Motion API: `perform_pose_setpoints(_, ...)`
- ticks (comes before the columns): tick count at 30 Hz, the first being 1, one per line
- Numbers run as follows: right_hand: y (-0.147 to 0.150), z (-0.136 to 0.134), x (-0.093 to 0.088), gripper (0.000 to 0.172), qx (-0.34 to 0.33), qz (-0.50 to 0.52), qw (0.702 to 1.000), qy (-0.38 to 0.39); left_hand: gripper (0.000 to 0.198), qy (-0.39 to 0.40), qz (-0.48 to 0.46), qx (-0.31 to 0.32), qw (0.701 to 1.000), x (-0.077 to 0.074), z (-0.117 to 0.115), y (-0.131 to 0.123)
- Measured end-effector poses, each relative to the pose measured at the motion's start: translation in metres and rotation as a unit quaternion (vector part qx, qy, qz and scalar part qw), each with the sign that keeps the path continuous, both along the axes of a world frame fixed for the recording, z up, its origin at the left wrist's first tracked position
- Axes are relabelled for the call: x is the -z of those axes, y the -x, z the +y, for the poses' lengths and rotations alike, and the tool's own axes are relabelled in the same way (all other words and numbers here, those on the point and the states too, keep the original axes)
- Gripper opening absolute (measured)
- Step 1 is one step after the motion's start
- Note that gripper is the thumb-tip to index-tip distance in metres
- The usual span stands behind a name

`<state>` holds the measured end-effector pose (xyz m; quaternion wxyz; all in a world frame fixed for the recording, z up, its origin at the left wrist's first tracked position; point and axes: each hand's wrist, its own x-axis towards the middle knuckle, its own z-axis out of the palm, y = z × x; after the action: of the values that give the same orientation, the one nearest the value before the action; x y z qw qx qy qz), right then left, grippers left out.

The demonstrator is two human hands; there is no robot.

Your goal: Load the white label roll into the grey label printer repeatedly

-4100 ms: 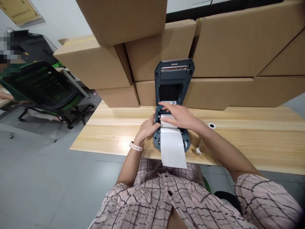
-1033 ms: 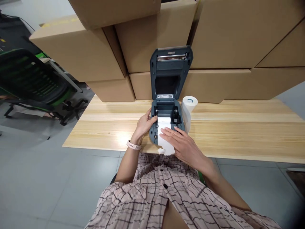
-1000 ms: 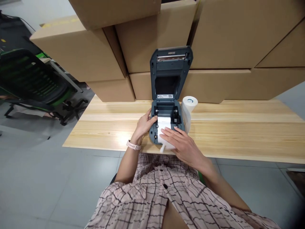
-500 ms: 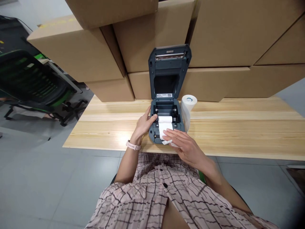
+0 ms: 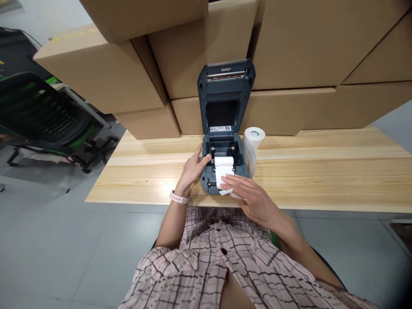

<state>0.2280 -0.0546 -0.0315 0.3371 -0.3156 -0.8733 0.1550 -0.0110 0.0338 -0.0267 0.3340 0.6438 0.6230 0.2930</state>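
A dark grey label printer (image 5: 206,185) sits on the table with its lid (image 5: 222,113) raised. Inside it lies a small white paper roll (image 5: 224,161), its loose strip (image 5: 220,175) drawn toward me over the front. My left hand (image 5: 193,166) clasps the printer's left side, thumb over the inner edge beside the roll and fingers along the outside. Fingers extended, my right hand (image 5: 246,193) lies flat on the strip at the front right; the paper's end pokes out under it. Just right of the printer stands a larger white roll (image 5: 254,134), its tail hanging loose.
Large cardboard boxes (image 5: 296,47) are stacked along the table's back, right behind the raised lid. The wooden table (image 5: 322,171) extends to both sides, its front edge close to my body. An office chair (image 5: 41,116) stands on the floor at the left.
The camera view has shifted slightly. Both hands keep nearly the same places on the printer and the paper strip.
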Motion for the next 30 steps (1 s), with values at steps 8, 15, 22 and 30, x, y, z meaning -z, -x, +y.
perform_pose_setpoints(8, 0.006, -0.002, -0.012, 0.023, 0.019, -0.082, 0.996, 0.015, 0.082, -0.012, 0.073, 0.053, 0.996, -0.019, -0.003, 0.003)
perform_pose_setpoints(15, 0.010, 0.002, -0.007, 0.058, 0.038, -0.153, 0.987, 0.001, 0.079, -0.013, 0.047, 0.077, 0.996, -0.016, 0.002, 0.007)
perform_pose_setpoints(22, 0.010, 0.002, -0.005, 0.048, 0.024, -0.144, 0.989, -0.037, 0.080, -0.016, 0.068, 0.048, 0.996, -0.017, -0.002, 0.001)
perform_pose_setpoints(30, 0.020, 0.001, -0.017, 0.045, 0.043, -0.164, 0.985, -0.024, 0.080, -0.015, 0.059, 0.036, 0.997, -0.012, -0.002, 0.001)
